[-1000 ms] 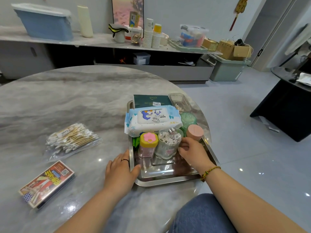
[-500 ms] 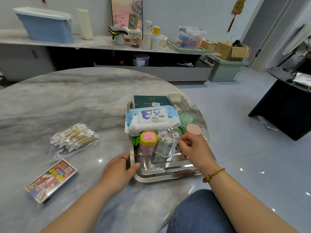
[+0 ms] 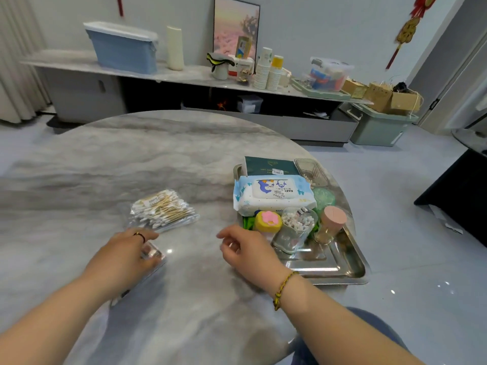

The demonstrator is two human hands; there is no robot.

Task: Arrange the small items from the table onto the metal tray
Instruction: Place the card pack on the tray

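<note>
The metal tray (image 3: 350,272) sits at the table's right edge. It holds a wipes pack (image 3: 274,193), a dark green box (image 3: 268,165), a yellow jar with a pink flower lid (image 3: 267,222), a clear jar of small white bits (image 3: 295,233), a pink-capped bottle (image 3: 332,222) and green items. On the table to the left lie a bag of cotton swabs (image 3: 163,209) and a flat card box (image 3: 154,255). My left hand (image 3: 123,256) covers that box, index finger and thumb spanning its end. My right hand (image 3: 247,250) hovers left of the tray, fingers loosely curled, holding nothing.
The round marble table (image 3: 131,159) ends just right of the tray, with floor beyond. A clear lidded container (image 3: 312,171) sits at the tray's far corner. A low sideboard (image 3: 184,83) with bins and cups stands behind the table.
My left hand left the tray's near-left corner and moved left onto the card box. My right hand let go of the pink-capped bottle and drew back left off the tray.
</note>
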